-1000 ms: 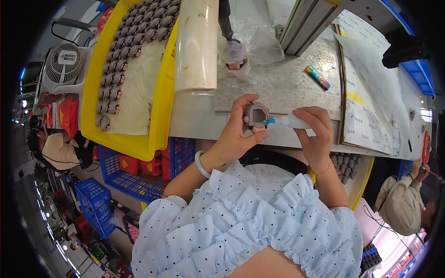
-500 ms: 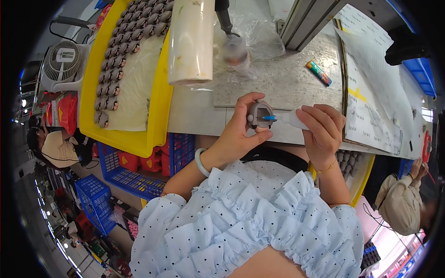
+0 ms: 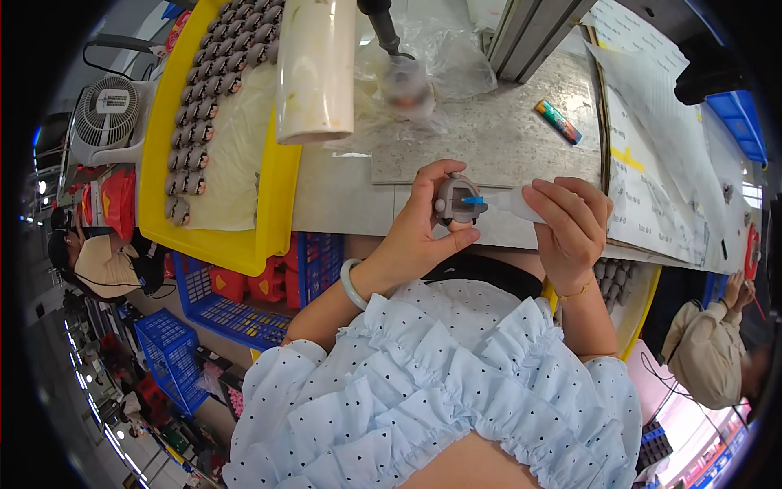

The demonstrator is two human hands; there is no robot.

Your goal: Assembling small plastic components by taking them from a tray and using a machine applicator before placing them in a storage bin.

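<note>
My left hand (image 3: 419, 232) pinches a small round grey part (image 3: 458, 200) over the near edge of the grey workbench (image 3: 489, 138). My right hand (image 3: 570, 224) grips a white applicator tube (image 3: 515, 203) whose blue tip touches the middle of that grey part. Both forearms come up from the lower edge, out of pale blue ruffled sleeves. A pale bangle sits on my left wrist (image 3: 352, 283).
A yellow tray (image 3: 277, 187) at left holds rows of several similar grey parts on a clear sheet. A cream cylinder (image 3: 316, 69), a crumpled plastic bag (image 3: 423, 61), a small coloured stick (image 3: 558, 121) and paper sheets (image 3: 652, 179) lie on the bench. Blue crates and a fan (image 3: 106, 118) stand at left.
Both hands with the grey part and tube have stayed close together, shifting slightly on the bench edge; the blue tip remains against the part.
</note>
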